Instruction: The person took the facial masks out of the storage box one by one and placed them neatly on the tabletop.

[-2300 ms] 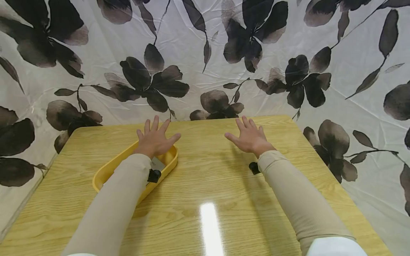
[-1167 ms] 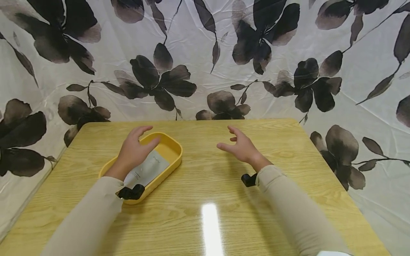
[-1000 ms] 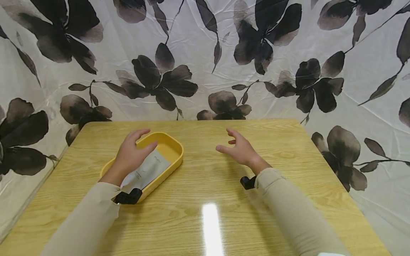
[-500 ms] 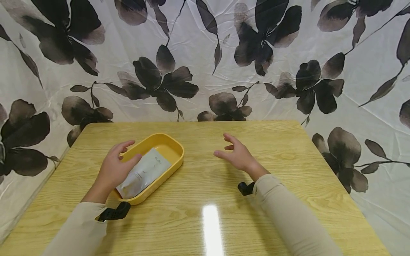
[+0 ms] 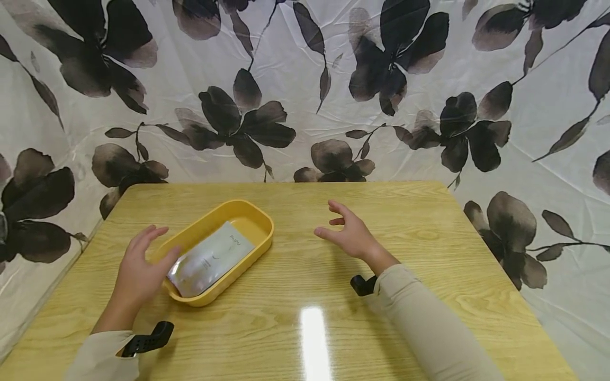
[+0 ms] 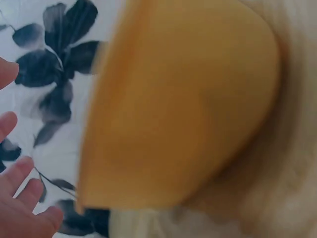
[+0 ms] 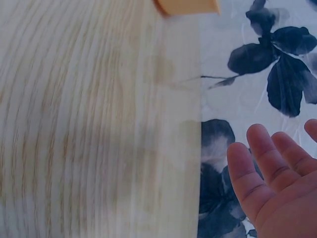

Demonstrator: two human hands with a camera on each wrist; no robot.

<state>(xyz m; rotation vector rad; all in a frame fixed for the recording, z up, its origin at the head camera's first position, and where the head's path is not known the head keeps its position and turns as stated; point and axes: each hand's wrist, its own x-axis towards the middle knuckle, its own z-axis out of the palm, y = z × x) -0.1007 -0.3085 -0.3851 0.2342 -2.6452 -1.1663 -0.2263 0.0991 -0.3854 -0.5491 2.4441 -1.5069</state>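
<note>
A yellow oblong tray [image 5: 245, 267] stands slantwise on the left half of the table, and its outer wall fills much of the left wrist view, blurred. Inside it lies a flat silvery-grey packet [image 5: 214, 256] with small dark lettering. My left hand [image 5: 140, 270] hovers by the tray's near left end, fingers loosely bent and thumb apart, holding nothing. Whether it touches the rim I cannot tell. To the right of the tray, my right hand [image 5: 350, 233] is held above the table with thumb and fingers spread, and nothing is in it.
The wood-grain table [image 5: 410, 222] reaches back to a white cloth [image 5: 305, 63] with dark flowers, which hangs behind and at the sides. A bright light reflection lies on the tabletop near the front. Each wrist carries a small black device [image 5: 147, 338].
My left hand has swung from over the tray to its near left side, uncovering the packet. My right hand has turned sideways and drawn slightly nearer. The tray stays in place.
</note>
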